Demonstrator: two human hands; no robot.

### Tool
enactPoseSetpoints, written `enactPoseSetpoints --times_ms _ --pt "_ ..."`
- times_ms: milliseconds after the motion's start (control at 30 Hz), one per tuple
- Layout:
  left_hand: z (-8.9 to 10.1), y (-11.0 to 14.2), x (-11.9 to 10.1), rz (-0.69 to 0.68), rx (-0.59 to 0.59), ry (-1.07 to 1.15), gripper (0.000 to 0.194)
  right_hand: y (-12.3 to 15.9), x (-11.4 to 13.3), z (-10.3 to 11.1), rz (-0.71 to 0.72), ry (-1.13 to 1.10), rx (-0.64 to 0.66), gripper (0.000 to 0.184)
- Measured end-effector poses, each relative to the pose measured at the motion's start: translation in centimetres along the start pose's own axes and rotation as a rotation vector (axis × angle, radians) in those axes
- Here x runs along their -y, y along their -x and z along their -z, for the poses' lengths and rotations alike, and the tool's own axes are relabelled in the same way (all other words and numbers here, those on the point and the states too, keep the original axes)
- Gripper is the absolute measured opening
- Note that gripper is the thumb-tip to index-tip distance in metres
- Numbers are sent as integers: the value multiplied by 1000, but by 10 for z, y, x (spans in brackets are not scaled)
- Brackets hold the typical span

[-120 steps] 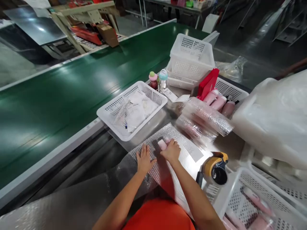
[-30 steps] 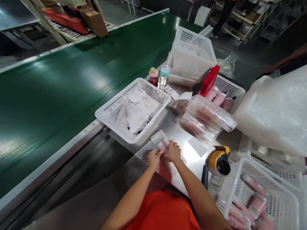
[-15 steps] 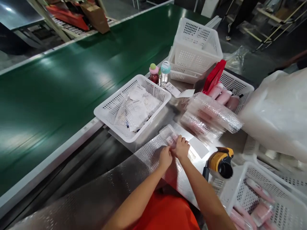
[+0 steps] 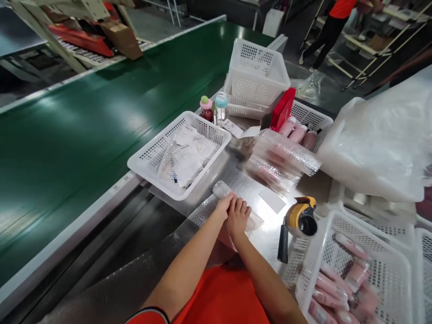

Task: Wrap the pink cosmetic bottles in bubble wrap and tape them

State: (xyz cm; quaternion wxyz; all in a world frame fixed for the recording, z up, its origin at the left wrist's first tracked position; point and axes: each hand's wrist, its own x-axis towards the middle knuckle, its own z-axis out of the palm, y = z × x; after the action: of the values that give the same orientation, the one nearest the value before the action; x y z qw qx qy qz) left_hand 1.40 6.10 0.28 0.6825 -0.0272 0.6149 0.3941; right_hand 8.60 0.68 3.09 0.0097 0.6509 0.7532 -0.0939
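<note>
My left hand [image 4: 224, 207] and my right hand [image 4: 238, 217] lie side by side over a bubble wrap roll [image 4: 220, 189] on the metal table [image 4: 245, 184]. Both have their fingers curled round it. One end of the roll shows beyond my left fingers, the other pokes out right of my right hand. Whatever is inside is covered by the wrap and my hands. From the roll, a long bubble wrap sheet [image 4: 202, 212] trails off to the lower left. A white card [image 4: 272, 200] lies flat right of my hands.
A yellow-and-black tape dispenser [image 4: 300, 216] stands at right, by a white basket [image 4: 388, 252] of pink wrapped items. Behind lie bubble-wrapped bundles [image 4: 286, 150]. A white tray [image 4: 145, 155] holds paper packets. A green conveyor [image 4: 101, 121] runs along the left. Someone [image 4: 332, 31] walks far back.
The pink-and-white item that lay on the flat sheet is now out of sight in rolled bubble wrap. My left hand has gone from lying flat to gripping beside my right.
</note>
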Motion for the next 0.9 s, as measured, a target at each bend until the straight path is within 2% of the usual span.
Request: enactPoseSetpoints --times_ms 100,200,267,333,400,500,600,667,767,833,900 --pt "17 2 0 -12 0 -8 34 0 -4 16 67 -45 51 53" --pt "35 8 7 -56 -58 -32 29 -8 -14 29 121 -116 198 45" --pt "45 12 14 -81 -132 -82 26 -13 -18 29 73 -151 277 40" --pt "52 14 21 -97 -197 -155 29 -15 -19 23 -20 -166 304 44" --pt "56 15 26 -116 -222 -223 35 -15 -19 14 -78 -172 297 53" --pt "56 15 31 -143 -195 -273 39 -12 -21 6 -57 -175 286 55" --pt "54 16 35 -162 -145 -285 37 -17 -28 7 -16 -192 287 50" --pt "56 20 38 -197 -114 -332 34 -25 -33 12 -38 -178 284 54" --pt "64 30 45 -288 -98 -446 19 -44 -42 20 -112 -83 249 76" --pt "71 38 50 -394 -96 -573 5 -56 -46 23 -148 -12 204 85" --pt "77 48 56 -566 -84 -873 26 -61 -47 23 -171 44 156 84"
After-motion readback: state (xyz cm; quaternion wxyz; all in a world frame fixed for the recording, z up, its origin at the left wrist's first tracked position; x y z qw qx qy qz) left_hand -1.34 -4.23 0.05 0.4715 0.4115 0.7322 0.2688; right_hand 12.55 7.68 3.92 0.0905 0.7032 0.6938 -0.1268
